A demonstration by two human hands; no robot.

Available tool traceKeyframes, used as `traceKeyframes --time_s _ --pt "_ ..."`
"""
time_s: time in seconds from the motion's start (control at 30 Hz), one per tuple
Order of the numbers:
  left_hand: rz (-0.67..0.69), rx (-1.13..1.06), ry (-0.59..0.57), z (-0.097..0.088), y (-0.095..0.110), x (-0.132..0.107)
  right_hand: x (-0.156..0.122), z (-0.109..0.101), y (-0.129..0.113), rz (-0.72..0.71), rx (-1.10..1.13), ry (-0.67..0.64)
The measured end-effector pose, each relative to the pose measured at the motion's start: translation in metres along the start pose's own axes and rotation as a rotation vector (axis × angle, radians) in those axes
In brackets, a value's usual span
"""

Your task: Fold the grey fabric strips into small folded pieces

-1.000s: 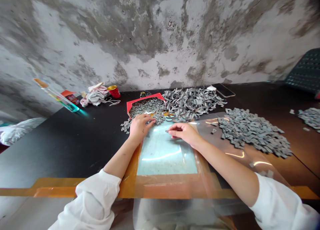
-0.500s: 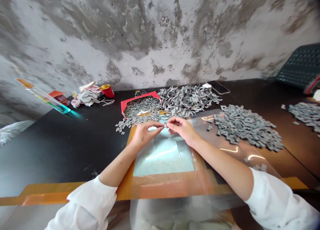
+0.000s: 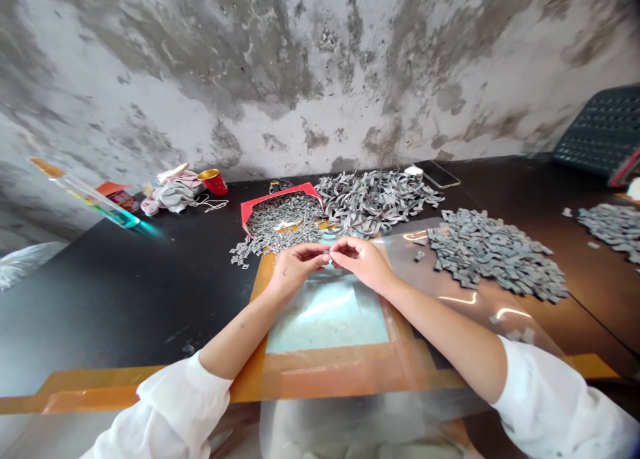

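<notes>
My left hand (image 3: 295,267) and my right hand (image 3: 361,259) meet fingertip to fingertip over a clear plastic sheet (image 3: 330,312) taped to the dark table (image 3: 125,286). Both pinch a small grey piece (image 3: 329,256) held between them, mostly hidden by the fingers. Just beyond the hands lies a red tray (image 3: 280,209) filled with small grey pieces, some spilled beside it. A heap of grey strips (image 3: 375,196) sits behind, and a pile of folded grey pieces (image 3: 493,252) lies to the right.
A bottle (image 3: 85,192), a red packet (image 3: 117,194), crumpled cloth (image 3: 173,191) and a red cup (image 3: 214,181) sit at the back left. A phone (image 3: 439,174) lies by the wall. Another grey pile (image 3: 613,226) and a dark crate (image 3: 603,132) are at far right.
My left hand left the tray's pieces and came to meet my right hand; both now pinch the small piece together. The view shifted slightly.
</notes>
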State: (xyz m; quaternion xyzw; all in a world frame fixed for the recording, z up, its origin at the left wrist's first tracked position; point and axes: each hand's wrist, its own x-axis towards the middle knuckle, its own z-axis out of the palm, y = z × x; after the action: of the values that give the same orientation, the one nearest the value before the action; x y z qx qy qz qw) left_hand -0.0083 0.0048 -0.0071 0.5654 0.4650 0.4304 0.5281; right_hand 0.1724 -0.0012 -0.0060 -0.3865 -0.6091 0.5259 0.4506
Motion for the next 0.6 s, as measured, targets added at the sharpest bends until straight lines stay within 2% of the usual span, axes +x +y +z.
traceKeyframes --time_s 0.2,0.4,0.6 --pt "0.061 -0.034 0.037 -0.0033 -0.0033 0.0018 -0.0014 0.0019 -0.0057 0.103 0.165 -0.088" --pt "0.167 -0.018 0.061 -0.0024 -0.0034 0.0001 -0.0003 0.0042 -0.0012 0.177 0.423 -0.147" --pt "0.269 -0.039 0.07 -0.002 -0.0026 -0.0016 0.0009 0.0018 -0.0028 0.199 0.552 -0.056"
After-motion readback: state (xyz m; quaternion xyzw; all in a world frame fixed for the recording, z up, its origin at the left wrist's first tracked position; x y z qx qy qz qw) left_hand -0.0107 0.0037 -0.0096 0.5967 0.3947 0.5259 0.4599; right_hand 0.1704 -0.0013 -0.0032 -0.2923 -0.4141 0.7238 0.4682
